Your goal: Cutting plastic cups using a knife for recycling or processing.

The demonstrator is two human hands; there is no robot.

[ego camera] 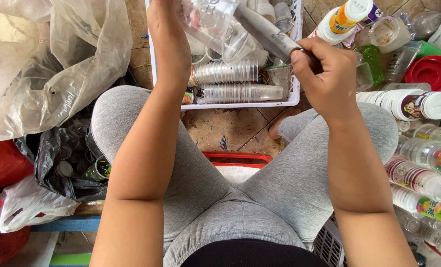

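A large clear plastic bag point(57, 54) occupies the upper left of the tiled floor point(230, 128), with a black bag point(57, 158) of small bottles below it and a red bag point(2, 163) beside that. The seated person's grey-trousered legs point(200, 188) spread apart around a red-rimmed stool point(237, 158). A white plastic basket point(293, 94) sits on the floor directly ahead, holding stacks of clear plastic cups point(225, 73) laid on their sides. To the right lies a heap of white-capped bottles point(418, 173), with a red lid point(433, 71) near the top. The left hand point(168, 34) is closed around a clear plastic cup point(213, 22), held above the basket. The right hand point(324, 74) is clenched on the handle of a knife point(265, 32), whose grey blade angles up to the left and meets the cup's side.
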